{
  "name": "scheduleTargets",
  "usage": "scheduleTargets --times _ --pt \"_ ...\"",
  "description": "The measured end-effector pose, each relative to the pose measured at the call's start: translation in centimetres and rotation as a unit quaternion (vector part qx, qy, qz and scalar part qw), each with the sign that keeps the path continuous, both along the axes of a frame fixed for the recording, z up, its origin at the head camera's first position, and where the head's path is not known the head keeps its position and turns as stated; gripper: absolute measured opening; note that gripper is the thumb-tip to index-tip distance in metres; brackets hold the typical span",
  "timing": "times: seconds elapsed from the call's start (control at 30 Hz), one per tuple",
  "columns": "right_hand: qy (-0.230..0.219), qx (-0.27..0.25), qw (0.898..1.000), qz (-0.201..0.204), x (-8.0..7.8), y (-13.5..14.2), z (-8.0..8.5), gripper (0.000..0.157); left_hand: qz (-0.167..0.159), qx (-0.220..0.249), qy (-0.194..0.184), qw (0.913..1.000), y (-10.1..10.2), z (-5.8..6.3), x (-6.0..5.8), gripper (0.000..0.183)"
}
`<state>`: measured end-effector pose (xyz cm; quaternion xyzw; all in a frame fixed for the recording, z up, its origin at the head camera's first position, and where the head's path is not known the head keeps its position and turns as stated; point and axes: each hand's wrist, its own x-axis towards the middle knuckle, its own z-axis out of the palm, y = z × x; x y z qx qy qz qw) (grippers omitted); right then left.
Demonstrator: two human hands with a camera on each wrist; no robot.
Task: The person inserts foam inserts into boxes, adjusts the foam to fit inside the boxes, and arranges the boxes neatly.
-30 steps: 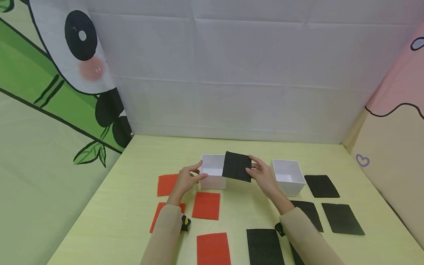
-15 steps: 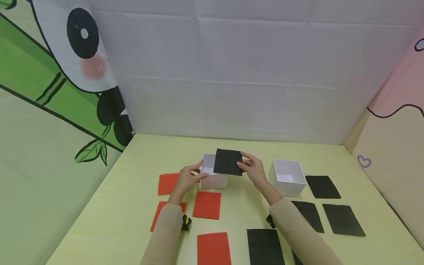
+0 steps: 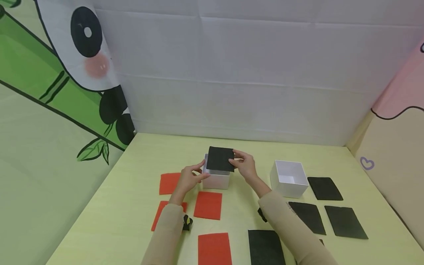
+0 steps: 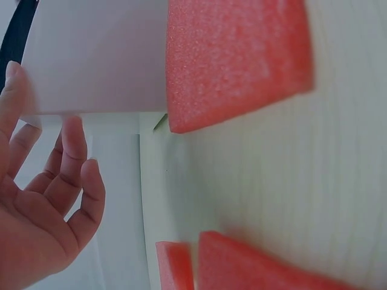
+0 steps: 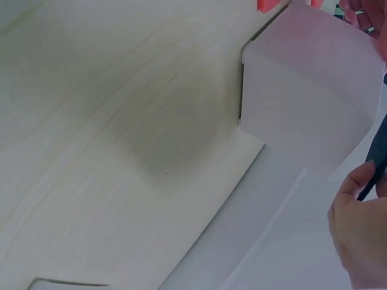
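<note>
My right hand (image 3: 246, 167) pinches the right edge of a black square sheet (image 3: 219, 159) between thumb and fingers. The sheet is over the mouth of the left white box (image 3: 215, 182), hiding most of its inside. At the left side of this box is my left hand (image 3: 188, 180), its fingers spread and fingertips right at the wall. The left wrist view shows that hand (image 4: 48, 199) with thumb and fingers apart at the box's edge (image 4: 97, 60). In the right wrist view, the dark sheet (image 5: 378, 151) appears edge-on at the thumb.
A second open white box (image 3: 289, 189) stands to the right. Several red square sheets (image 3: 208, 205) lie at the left and middle of the table. Several black sheets (image 3: 346, 222) lie to the right and in front. A white cloth (image 3: 232, 73) hangs behind the table.
My right hand has carried the black sheet leftward and slightly away, from the box's right side to over its mouth. My left hand stays at the box's left side.
</note>
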<state>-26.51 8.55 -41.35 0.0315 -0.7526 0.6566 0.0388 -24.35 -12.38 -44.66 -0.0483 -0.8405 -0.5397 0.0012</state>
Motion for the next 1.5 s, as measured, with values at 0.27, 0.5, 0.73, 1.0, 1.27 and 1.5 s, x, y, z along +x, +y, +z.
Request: scheduleTargets --times 0.27,0.5,0.73,1.0,1.27,1.5 --pt "0.014 0.046 0.999 -0.008 -0.2 -0.9 -0.2 0.04 -0.008 0.002 -0.002 1.0 -0.1 0.0 0.0 0.061" --pt "0.028 0.094 0.995 0.002 -0.3 -1.4 -0.2 0.038 -0.009 0.004 -0.01 0.9999 -0.1 0.1 0.2 0.062" --pt "0.036 0.15 0.988 0.002 -0.2 -1.4 -0.1 0.036 -0.015 0.007 -0.006 0.9998 -0.2 0.2 0.3 0.062" --pt "0.036 0.202 0.979 0.013 0.0 -1.5 0.1 0.034 -0.013 0.004 -0.006 0.9999 -0.2 0.2 0.4 0.061" --pt "0.036 0.245 0.968 0.029 -0.1 -1.3 0.2 0.031 -0.013 0.007 -0.007 0.9999 -0.2 0.1 0.4 0.061" --pt "0.064 0.272 0.959 0.044 0.3 -1.4 0.1 0.031 -0.012 0.005 -0.008 0.9999 -0.2 0.2 0.4 0.062"
